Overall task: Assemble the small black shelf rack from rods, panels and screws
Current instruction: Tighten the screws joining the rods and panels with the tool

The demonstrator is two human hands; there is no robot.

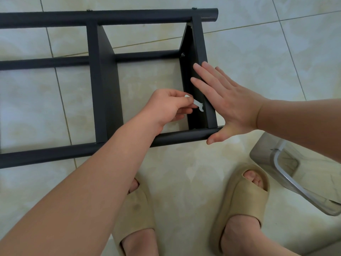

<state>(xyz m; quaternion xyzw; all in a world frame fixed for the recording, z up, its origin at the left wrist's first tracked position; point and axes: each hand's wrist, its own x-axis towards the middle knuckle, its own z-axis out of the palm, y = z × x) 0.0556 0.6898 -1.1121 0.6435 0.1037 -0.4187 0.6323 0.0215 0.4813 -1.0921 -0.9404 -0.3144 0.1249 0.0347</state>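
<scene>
While the black shelf rack (103, 80) lies on its side on the pale tiled floor (258, 61), two feet in tan slippers (239, 200) rest just in front of it. Long round rods run from left to right. The far rod (129, 16) is at the top and the near rod (175, 137) is close to the feet. Flat panels stand between them. The right hand (228, 104) lies flat, fingers straight, against the outside of the right panel (201, 52), with its thumb by the end of the near rod. The left hand (166, 106) pinches a small silver wrench (200, 106) with curled fingers. The wrench's end is right at the inside of that panel, low down by the near rod. A little screw (183, 54) sits higher on the same panel.
</scene>
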